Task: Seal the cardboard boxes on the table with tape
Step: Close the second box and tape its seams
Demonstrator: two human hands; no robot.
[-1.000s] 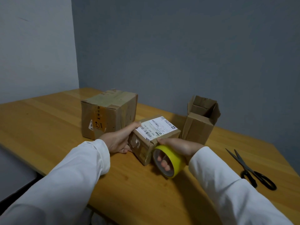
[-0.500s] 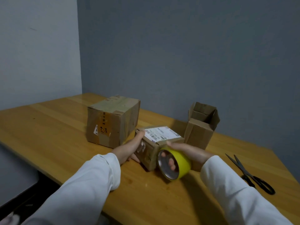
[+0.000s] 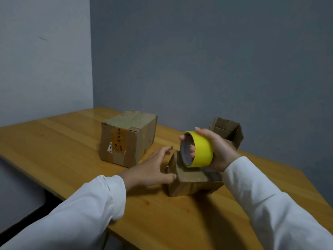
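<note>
A small cardboard box (image 3: 191, 181) lies on the wooden table (image 3: 54, 147) in front of me. My left hand (image 3: 153, 168) is at its left side, thumb against the box's near corner, fingers spread and relaxed. My right hand (image 3: 214, 150) grips a roll of yellow tape (image 3: 200, 150) just above the box, fingers through the core and thumb over the top. A larger taped box (image 3: 126, 138) stands to the left. An open-topped small box (image 3: 228, 132) stands behind my right hand, partly hidden.
The table's near edge runs diagonally below my left sleeve, with a dark floor gap at lower left. Grey walls meet in a corner behind the table. White sleeves cover both forearms.
My right hand has lifted the tape roll from beside the small box to above it. The small box has been turned, its white label no longer showing. The view has tilted up.
</note>
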